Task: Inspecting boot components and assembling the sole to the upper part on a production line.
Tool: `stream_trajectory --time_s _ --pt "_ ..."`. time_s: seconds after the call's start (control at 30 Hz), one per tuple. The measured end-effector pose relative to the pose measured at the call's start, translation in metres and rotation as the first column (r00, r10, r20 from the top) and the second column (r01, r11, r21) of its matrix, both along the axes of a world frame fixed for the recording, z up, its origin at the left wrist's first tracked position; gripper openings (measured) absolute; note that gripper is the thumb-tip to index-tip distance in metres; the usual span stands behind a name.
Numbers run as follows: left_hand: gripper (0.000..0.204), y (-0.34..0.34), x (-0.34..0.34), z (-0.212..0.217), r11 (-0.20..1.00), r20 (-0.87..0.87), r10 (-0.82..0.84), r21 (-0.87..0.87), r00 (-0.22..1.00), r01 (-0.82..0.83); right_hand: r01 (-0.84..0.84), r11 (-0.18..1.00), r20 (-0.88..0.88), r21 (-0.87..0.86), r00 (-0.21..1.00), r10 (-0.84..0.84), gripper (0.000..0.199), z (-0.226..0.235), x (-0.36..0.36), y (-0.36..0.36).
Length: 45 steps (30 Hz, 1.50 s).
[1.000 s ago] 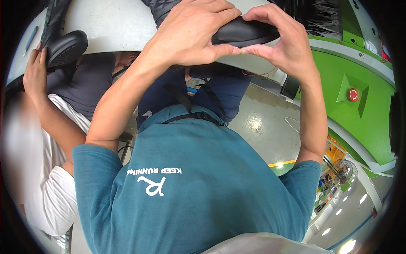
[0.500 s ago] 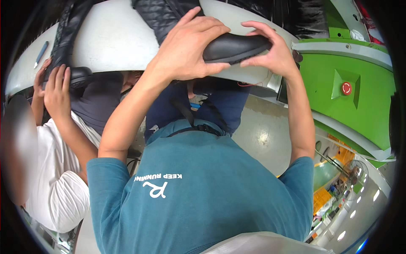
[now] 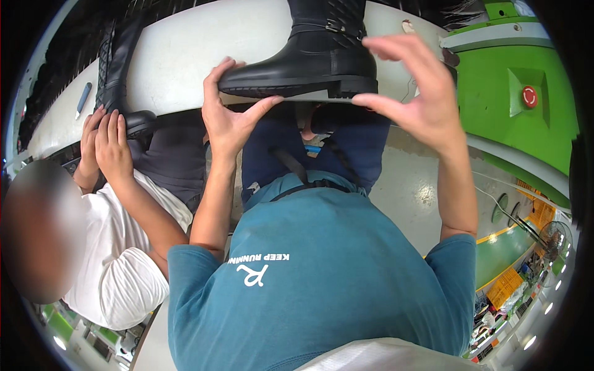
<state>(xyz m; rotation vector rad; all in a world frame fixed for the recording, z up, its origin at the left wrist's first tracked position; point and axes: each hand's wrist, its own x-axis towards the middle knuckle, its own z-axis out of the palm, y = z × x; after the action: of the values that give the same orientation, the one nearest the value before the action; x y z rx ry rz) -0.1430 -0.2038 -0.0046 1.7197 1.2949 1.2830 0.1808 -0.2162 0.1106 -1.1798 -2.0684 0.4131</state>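
Black boot (image 3: 303,59) framed end to end

It lies on its side, it seems, on the white table (image 3: 179,55), toe to the left, shaft running away, sole along the near edge — a placing that would keep the whole sole line within easy reach. The left hand (image 3: 228,127) curves around the toe, thumb low by the sole, fingers beyond; whether it presses, I cannot tell. The right hand (image 3: 427,105) is spread wide at the heel end, thumb low, fingers up toward the buckled strap (image 3: 315,27) — more a loose bracket than a clamp. Leftward, a co-worker's hands (image 3: 114,151) rest on a second boot (image 3: 116,77), perhaps to steady it; a blue pen-like tool (image 3: 83,99) lies near. Rightward stands a green machine (image 3: 489,93) with a red button (image 3: 529,97).
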Motion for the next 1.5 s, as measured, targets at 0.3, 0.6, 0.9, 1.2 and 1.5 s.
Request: stream_trajectory --time_s 0.3,0.6,0.9,1.2,1.5 --pt "0.070 0.021 0.024 0.050 0.883 -0.487 -0.068 0.377 0.871 0.280 0.051 0.954 0.177 0.294 0.978 -0.107 0.041 -0.063 -0.046 -0.011" --pt "0.059 0.033 0.036 0.039 0.868 -0.543 -0.018 0.408 0.839 0.283 0.042 0.952 0.144 0.305 0.986 -0.090 0.035 -0.069 -0.054 0.002" --pt "0.057 0.038 0.037 0.028 0.845 -0.510 0.051 0.480 0.859 0.234 -0.058 0.990 0.105 0.126 0.993 0.045 0.031 -0.053 -0.056 0.017" --pt "0.050 0.040 0.041 0.029 0.847 -0.475 0.042 0.483 0.879 0.220 -0.041 0.994 0.054 0.097 0.998 0.036 0.031 -0.057 -0.052 0.023" --pt "0.045 0.044 0.046 0.022 0.818 -0.430 0.087 0.545 0.899 0.182 -0.050 0.996 0.016 0.079 0.999 0.049 0.052 -0.055 -0.015 0.040"
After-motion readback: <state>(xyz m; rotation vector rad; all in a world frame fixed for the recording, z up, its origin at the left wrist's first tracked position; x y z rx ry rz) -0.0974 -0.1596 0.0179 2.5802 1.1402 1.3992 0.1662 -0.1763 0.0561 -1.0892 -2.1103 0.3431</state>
